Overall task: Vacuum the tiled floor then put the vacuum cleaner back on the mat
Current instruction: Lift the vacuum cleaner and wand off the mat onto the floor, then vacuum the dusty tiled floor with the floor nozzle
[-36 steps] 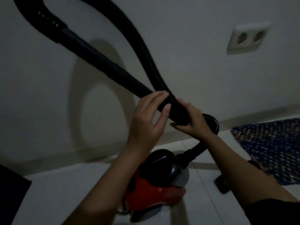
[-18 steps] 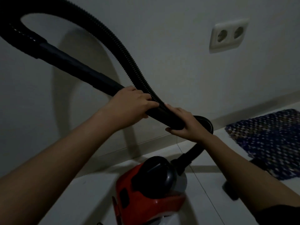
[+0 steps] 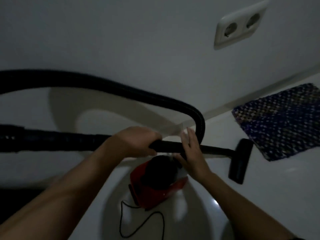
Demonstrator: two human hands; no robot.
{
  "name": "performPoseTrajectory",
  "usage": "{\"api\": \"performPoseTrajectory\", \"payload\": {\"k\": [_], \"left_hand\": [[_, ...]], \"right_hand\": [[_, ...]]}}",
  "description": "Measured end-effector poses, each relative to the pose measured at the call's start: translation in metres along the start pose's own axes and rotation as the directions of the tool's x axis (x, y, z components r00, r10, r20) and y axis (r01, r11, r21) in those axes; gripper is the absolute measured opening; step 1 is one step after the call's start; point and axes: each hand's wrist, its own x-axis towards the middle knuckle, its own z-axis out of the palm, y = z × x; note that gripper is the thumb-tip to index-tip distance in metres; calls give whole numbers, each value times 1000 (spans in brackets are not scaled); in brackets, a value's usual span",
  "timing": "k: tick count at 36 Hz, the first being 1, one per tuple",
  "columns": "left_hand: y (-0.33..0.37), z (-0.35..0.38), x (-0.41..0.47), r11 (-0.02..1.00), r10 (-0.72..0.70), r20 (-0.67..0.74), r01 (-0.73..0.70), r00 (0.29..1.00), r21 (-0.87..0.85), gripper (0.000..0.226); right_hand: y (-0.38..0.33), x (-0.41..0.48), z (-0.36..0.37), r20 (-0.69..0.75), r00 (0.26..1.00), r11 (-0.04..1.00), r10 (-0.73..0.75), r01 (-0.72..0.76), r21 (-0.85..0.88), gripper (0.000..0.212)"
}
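Observation:
A red and black vacuum cleaner (image 3: 161, 189) stands on the white tiled floor (image 3: 268, 196) below my hands. Its black wand (image 3: 168, 147) runs level from the left edge to the floor head (image 3: 240, 161) at the right. My left hand (image 3: 136, 144) grips the wand from above. My right hand (image 3: 192, 153) lies against the wand just to the right, fingers straight and pointing up. The ribbed black hose (image 3: 121, 88) arcs over both hands and curves down behind the right hand. A dark blue patterned mat (image 3: 284, 122) lies at the right, by the wall.
A white wall (image 3: 121, 32) with a double socket (image 3: 240, 25) rises straight ahead, with a skirting strip at its foot. The vacuum's thin black cord (image 3: 138, 222) loops on the floor in front of the body. The room is dim.
The wand has swung down from a steep slant to level, and the floor head has come into view beside the mat. My left hand keeps its grip on the wand; my right fingers have straightened.

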Motion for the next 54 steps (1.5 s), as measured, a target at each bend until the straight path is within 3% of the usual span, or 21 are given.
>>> {"api": "performPoseTrajectory", "payload": {"k": [2,4,6,8,11,13,15,18,20,24,27,31,35,43,54], "left_hand": [[11,-2,0,996,-21,66,27,998,-88,32],[24,-6,-3,978,-14,132,41,991,-204,35],[41,-13,-8,943,-10,203,76,979,-323,37],[58,-19,-14,892,3,274,122,962,-436,35],[74,-18,-22,823,7,322,178,947,-540,38],[79,-14,-24,776,33,348,195,937,-600,26],[82,-10,-24,723,80,365,199,928,-662,15],[82,-5,-26,680,152,353,162,923,-715,29],[80,-2,-29,652,205,376,161,903,-741,42],[77,7,-44,554,275,457,248,846,-794,61],[79,13,-61,498,343,504,302,792,-813,45],[97,35,-80,533,335,434,212,836,-819,33],[131,53,-93,478,351,405,211,844,-853,36],[217,74,-87,380,335,401,267,853,-886,42],[349,102,-41,341,305,373,265,876,-902,44]], "right_hand": [[-18,-23,-6,28,962,917,270,-266,296,90],[-43,-37,-21,146,848,666,509,-495,558,89],[-62,-41,-43,265,711,421,652,-630,653,75],[-64,-41,-56,322,580,240,748,-690,683,73],[-55,-36,-70,376,329,-68,866,-668,741,69],[-50,-40,-79,440,171,-282,881,-558,780,60],[-53,-49,-85,492,209,-380,845,-412,828,40],[-64,-62,-86,520,262,-480,813,-207,853,33],[-69,-65,-82,498,234,-486,835,-108,867,35],[-79,-76,-82,465,165,-464,870,-47,885,45],[-85,-90,-89,456,146,-453,878,-54,890,43],[-92,-114,-97,421,94,-415,902,-78,906,41],[-93,-143,-104,367,67,-361,928,-84,929,36],[-63,-197,-128,408,142,-414,902,18,910,20],[37,-273,-200,430,224,-413,875,-121,903,38]]}}
